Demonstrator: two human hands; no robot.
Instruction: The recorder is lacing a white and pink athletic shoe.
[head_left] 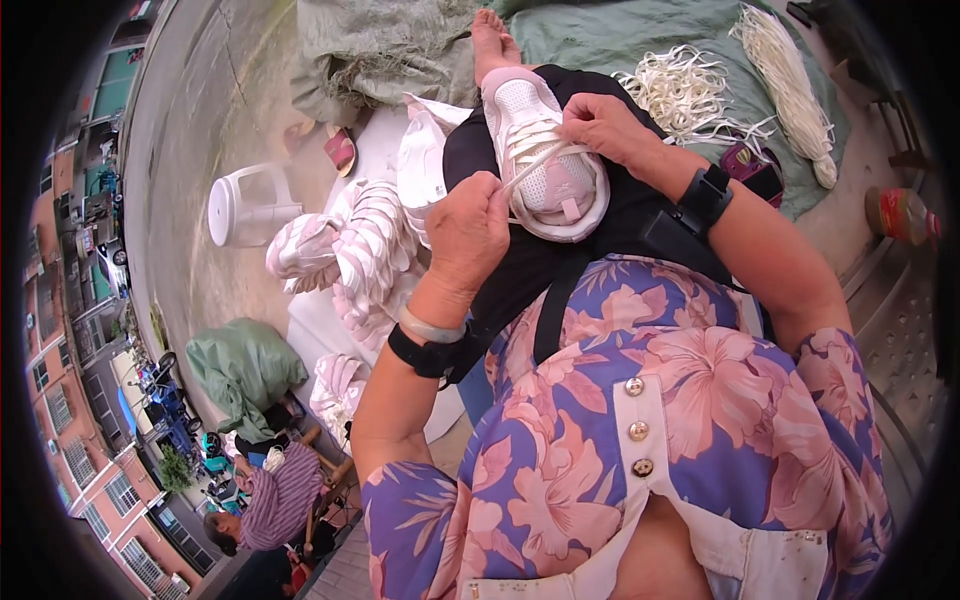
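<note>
A white and pink sneaker upper [545, 170] rests on my lap, its pink toe pointing away from me and its heel opening towards me. White shoelace [530, 158] runs across its lacing rows. At the left edge of the upper, my left hand [470, 230] is closed, pinching a lace that leads to the eyelets. My right hand [606, 130] pinches lace on the other side, thumb and fingers together over the upper. The exact ends of the laces are hidden by my fingers.
Stacks of white and pink uppers [375, 240] lie on a pale sheet to my left, near a white plastic stool [232, 210]. Loose laces [680, 90] and a lace bundle [790, 100] are on green cloth at the right. Another person [285, 495] sits at the lower left.
</note>
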